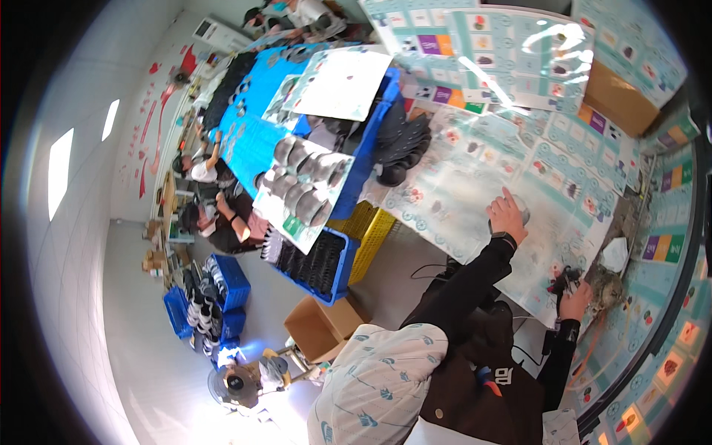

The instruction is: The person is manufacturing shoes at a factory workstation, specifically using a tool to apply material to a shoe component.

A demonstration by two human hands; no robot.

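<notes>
Over the patterned work table [463, 211], my left hand [507, 217] lies against a small grey rounded piece [524, 211]. Its index finger is stretched out; the other fingers curl in by the piece, partly hidden. My right hand [576, 301] is at the table's right edge, with its fingers closed round a small black tool [568, 280] whose exact kind I cannot make out. A stack of dark curved pieces [403, 142] rests on the table's far left part.
Left of the table, a white board [267, 205] bears grey curved pieces beside a blue crate [378, 122]. Below are another blue crate [343, 278] with black pieces, a yellow crate [374, 237] and a cardboard box [322, 326]. Other people sit along a blue table [256, 137].
</notes>
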